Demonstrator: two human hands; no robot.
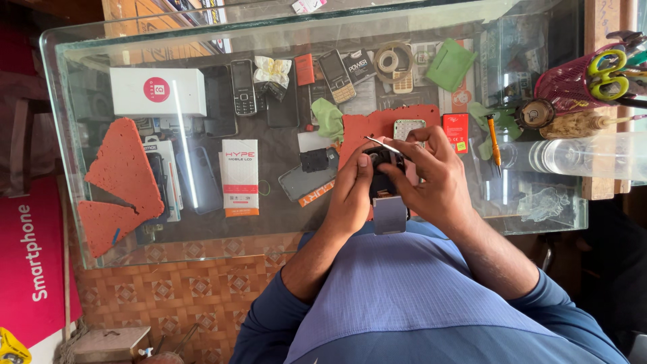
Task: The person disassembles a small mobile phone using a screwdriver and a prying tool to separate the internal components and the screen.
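My left hand (352, 189) grips a small black phone part (381, 164) over the near edge of the glass counter (202, 222). In my right hand (431, 176) is a pair of metal tweezers (383, 143), its tip touching the top of that part. Just below my hands lies a grey rectangular phone piece (389, 216). Both hands work above a red rubber mat (377, 125), where a keypad phone body (408, 127) lies just beyond my fingers.
Under and on the glass lie several phones (243, 87), a white box (158, 92), a white-and-orange box (240, 176), red mat pieces (125, 168), green cloths (450, 65). An orange screwdriver (494, 140), a red card (455, 132) and a mesh holder with scissors (593, 77) sit right.
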